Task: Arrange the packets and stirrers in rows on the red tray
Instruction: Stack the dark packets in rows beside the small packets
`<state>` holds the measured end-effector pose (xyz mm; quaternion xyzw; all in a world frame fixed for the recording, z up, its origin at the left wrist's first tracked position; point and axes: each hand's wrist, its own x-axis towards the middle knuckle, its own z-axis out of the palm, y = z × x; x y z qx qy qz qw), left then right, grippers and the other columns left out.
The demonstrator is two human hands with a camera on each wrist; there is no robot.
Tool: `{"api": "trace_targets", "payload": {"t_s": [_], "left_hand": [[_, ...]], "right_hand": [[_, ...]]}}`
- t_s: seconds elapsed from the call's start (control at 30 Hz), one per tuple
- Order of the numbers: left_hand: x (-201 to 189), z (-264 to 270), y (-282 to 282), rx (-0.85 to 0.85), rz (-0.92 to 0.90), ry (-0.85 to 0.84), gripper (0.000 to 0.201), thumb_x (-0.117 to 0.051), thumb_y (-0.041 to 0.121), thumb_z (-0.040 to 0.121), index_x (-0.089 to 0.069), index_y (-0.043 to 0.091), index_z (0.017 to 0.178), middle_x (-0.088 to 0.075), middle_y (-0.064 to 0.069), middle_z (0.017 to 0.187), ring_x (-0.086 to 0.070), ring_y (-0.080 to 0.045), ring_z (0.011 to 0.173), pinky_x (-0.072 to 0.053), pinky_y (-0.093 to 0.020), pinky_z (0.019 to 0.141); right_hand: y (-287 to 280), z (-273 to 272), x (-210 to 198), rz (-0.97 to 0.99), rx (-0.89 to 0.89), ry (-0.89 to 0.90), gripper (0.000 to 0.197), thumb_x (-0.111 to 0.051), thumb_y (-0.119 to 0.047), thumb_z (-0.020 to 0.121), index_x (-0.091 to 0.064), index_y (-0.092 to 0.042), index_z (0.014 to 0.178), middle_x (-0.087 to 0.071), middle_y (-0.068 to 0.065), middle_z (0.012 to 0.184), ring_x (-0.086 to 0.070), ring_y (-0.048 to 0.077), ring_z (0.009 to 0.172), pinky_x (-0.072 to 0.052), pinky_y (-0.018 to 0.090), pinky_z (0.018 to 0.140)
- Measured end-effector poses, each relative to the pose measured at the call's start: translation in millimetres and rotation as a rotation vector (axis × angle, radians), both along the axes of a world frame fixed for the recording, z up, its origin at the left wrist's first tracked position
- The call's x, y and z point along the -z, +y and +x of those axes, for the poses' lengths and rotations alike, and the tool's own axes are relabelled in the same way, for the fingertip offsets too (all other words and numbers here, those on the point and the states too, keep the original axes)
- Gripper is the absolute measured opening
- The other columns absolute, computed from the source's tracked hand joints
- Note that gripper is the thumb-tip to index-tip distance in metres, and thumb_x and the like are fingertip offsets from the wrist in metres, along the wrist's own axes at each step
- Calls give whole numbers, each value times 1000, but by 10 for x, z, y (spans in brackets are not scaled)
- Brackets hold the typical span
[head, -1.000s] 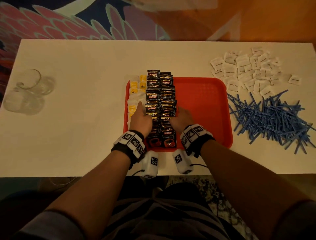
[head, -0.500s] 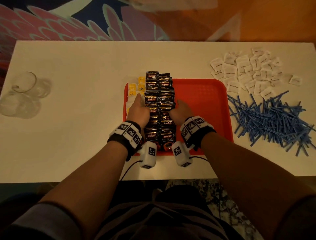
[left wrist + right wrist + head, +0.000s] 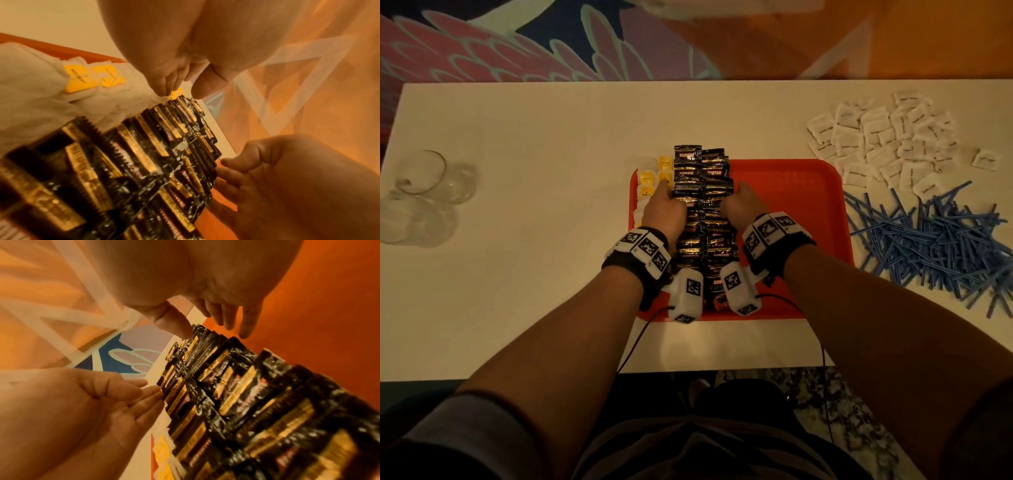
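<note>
The red tray point(image 3: 791, 192) sits mid-table. Two overlapping rows of black coffee packets point(image 3: 702, 205) run down its left part, with white tea bags with yellow tags point(image 3: 649, 181) along the left rim. My left hand point(image 3: 665, 205) lies with straight fingers against the left side of the black rows, partly over the tea bags. My right hand point(image 3: 742, 205) presses the right side the same way. In the wrist views the left hand's fingers point(image 3: 170, 84) and the right hand's fingers point(image 3: 232, 318) stay extended beside the packets point(image 3: 144, 162), gripping nothing.
A heap of white sugar packets point(image 3: 887, 144) lies on the table at the back right. A loose pile of blue stirrers point(image 3: 935, 240) lies right of the tray. Clear glasses point(image 3: 421, 192) stand at the far left. The tray's right half is bare.
Both hands have slid away from me along the two sides of the black packet rows, from near the front of the tray towards its middle.
</note>
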<state>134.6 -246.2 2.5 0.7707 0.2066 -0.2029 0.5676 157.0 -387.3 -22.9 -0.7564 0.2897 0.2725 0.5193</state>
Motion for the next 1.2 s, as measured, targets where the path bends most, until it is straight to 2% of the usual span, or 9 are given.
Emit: {"api": "trace_targets", "payload": {"t_s": [0.2,0.3,0.37,0.5,0.6,0.73,0.9,1.1,1.2], "left_hand": [[143,36,-3,-25,-19,11,50,-47,8,77,-58,28,121,-71,-4,108,-69,-27,95,-57,-53,86],[-42,-55,73,-71,29,30,58,-44,12,91,-43,24,147,-52,2,142,-59,-18,115,-53,-36,95],[-29,-206,212,-131,42,49,56,-41,8,99,-33,19,153,-42,6,146,-58,-17,116,-53,-28,90],[242,-595,448,-321,2,73,46,-55,18,95,-53,19,140,-58,-3,139,-54,-23,128,-42,-45,111],[319,-852,432,-358,-72,112,58,-56,23,80,-54,18,138,-61,-4,136,-55,-20,127,-41,-44,112],[153,-1024,259,-302,-144,120,59,-47,3,91,-39,12,150,-50,-4,147,-48,-20,134,-36,-42,116],[127,-1079,109,-214,-182,90,68,-39,-12,89,-33,12,153,-47,0,145,-48,-19,129,-41,-45,111],[151,-1117,125,-175,-221,75,78,-41,-12,88,-25,22,156,-35,-3,158,-40,-18,138,-40,-45,112],[137,-1130,167,-170,-225,39,78,-41,-14,88,-26,22,155,-34,-5,158,-35,-20,143,-36,-44,116]], "right_hand": [[75,7,-16,60,43,-41,34,-52,1,87,-51,-16,117,-63,5,103,-64,24,94,-55,39,80],[32,-55,-87,77,77,-27,37,-51,5,86,-45,-21,112,-60,6,108,-61,26,96,-53,44,91],[-11,-174,-180,95,68,-35,43,-52,5,87,-44,-20,121,-57,2,116,-57,19,96,-52,39,89],[-76,-553,-302,69,65,-19,74,-48,7,90,-18,-17,154,-33,6,153,-47,11,103,-41,20,64],[-75,-820,-295,67,60,-17,71,-46,8,90,-22,-17,152,-39,9,147,-49,14,108,-42,21,64],[7,-1107,-217,39,36,-1,66,-46,5,87,-34,-26,144,-54,-3,125,-59,23,107,-55,36,78],[84,-1171,101,33,11,-49,52,-50,-8,79,-48,-42,118,-66,-6,105,-67,22,93,-57,46,77],[-13,-1181,411,33,38,-52,77,-47,-9,69,-34,-39,138,-56,0,133,-61,29,110,-56,53,85],[50,-1264,-90,60,28,-54,69,-47,2,80,-37,-35,138,-56,-7,129,-60,23,108,-55,43,82]]}}
